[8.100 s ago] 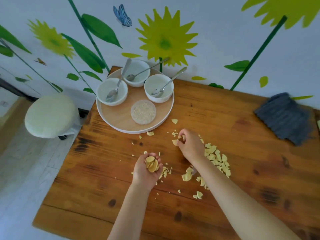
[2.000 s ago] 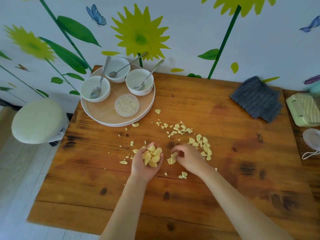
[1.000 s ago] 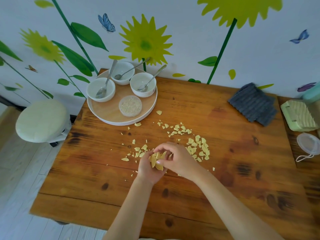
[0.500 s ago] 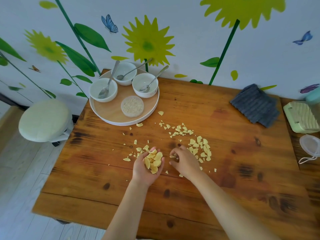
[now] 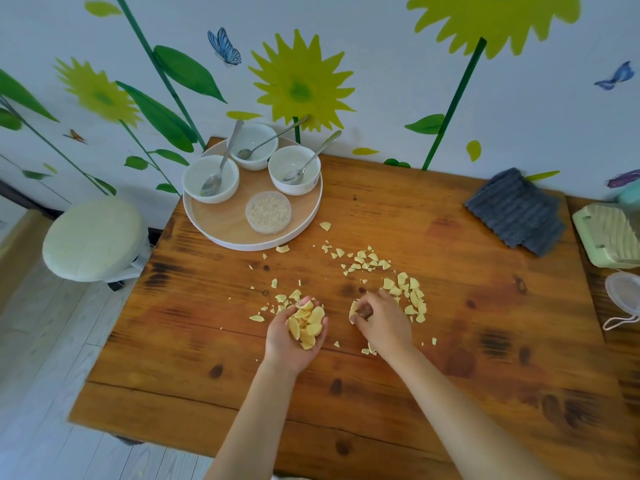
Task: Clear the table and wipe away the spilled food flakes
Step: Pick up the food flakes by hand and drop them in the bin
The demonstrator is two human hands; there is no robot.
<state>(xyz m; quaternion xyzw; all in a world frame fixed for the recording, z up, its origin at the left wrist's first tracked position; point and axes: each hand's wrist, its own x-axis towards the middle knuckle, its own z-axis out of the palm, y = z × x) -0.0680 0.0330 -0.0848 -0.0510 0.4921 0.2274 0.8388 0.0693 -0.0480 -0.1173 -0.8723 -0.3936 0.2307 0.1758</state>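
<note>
Pale yellow food flakes [image 5: 403, 292] lie scattered across the middle of the wooden table [image 5: 450, 341]. My left hand [image 5: 287, 341] is cupped palm-up just above the table and holds a heap of gathered flakes [image 5: 307, 323]. My right hand [image 5: 384, 323] rests on the table to its right, fingers curled and pinching a flake at its fingertips. A folded dark grey cloth [image 5: 517, 211] lies at the table's far right.
A round wooden tray [image 5: 214, 225] at the far left carries three white bowls [image 5: 211, 178] with spoons and a lidded dish of grains [image 5: 268, 212]. A pale green container [image 5: 606, 233] and a mesh strainer [image 5: 623, 292] sit at the right edge. A stool [image 5: 91, 239] stands left of the table.
My right hand dropped flakes into my left palm a second ago, then moved back right to the table and picked at more flakes. The heap in my left hand has grown.
</note>
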